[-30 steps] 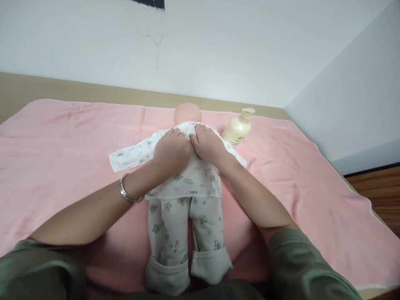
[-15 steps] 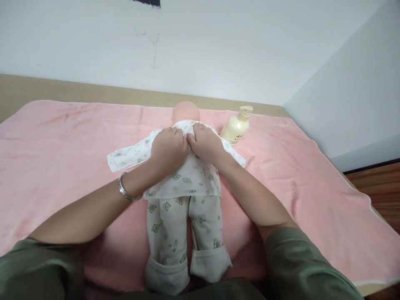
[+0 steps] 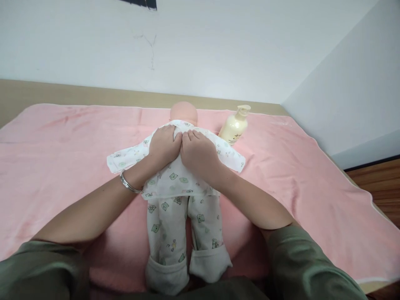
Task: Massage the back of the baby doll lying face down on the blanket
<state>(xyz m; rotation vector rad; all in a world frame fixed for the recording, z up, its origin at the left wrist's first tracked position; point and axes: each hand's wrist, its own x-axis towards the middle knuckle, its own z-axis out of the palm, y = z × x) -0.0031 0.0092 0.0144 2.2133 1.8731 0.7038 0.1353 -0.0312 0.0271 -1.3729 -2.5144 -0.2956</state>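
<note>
A bald baby doll [image 3: 183,111] lies stretched out with its head away from me; no face shows. It wears a white long-sleeved top [image 3: 178,178] with small green animal prints and matching trousers [image 3: 175,227] with turned-up cuffs. My left hand [image 3: 164,143] lies flat on the upper torso, left of the middle, holding nothing. Beside it my right hand [image 3: 199,152] rests palm down on the top, its fingers close together and partly hidden from view. The two thumb sides meet near the middle line. Both sleeves spread out sideways.
A pink blanket [image 3: 68,166] covers the table [image 3: 93,92], which stands against a white wall [image 3: 203,50]. To the right of the doll's head stands a cream pump bottle [image 3: 234,128]. Wood-grain boards [image 3: 376,181] show beyond the right edge.
Both hands have flattened slightly on the top. The right hand has come a little left and down, uncovering more of the right sleeve. The doll and bottle keep their places.
</note>
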